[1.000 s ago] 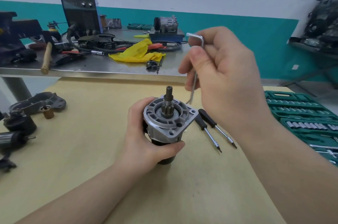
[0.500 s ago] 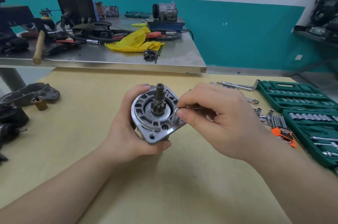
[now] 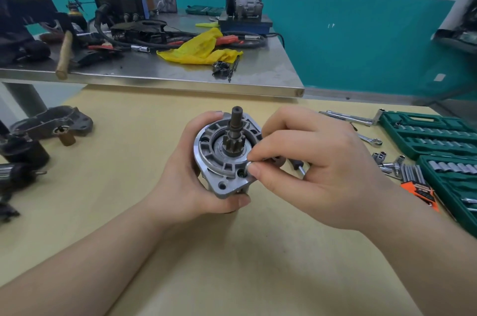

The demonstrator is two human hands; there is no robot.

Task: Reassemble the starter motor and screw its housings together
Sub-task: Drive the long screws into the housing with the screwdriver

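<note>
The starter motor is held just above the yellow table, flange face tilted up toward the camera, its pinion shaft standing clear of the middle; the left hand wraps the body from behind and below, thumb hooked under the flange corner; the right hand is closed narrow, thumb and forefinger pinching the bent end of a hex key at a screw hole in the flange rim; whether the key tip is seated in a screw head I cannot tell, the fingers hide it. The motor looks like cast metal and steel, so probably heavy and rigid, with smooth surfaces that could slip; the cylindrical body below the flange seems the sound place to grip, not the shaft; the key is thin and stiff, and likely to cam out if tilted. A green socket set lies open at the right.
</note>
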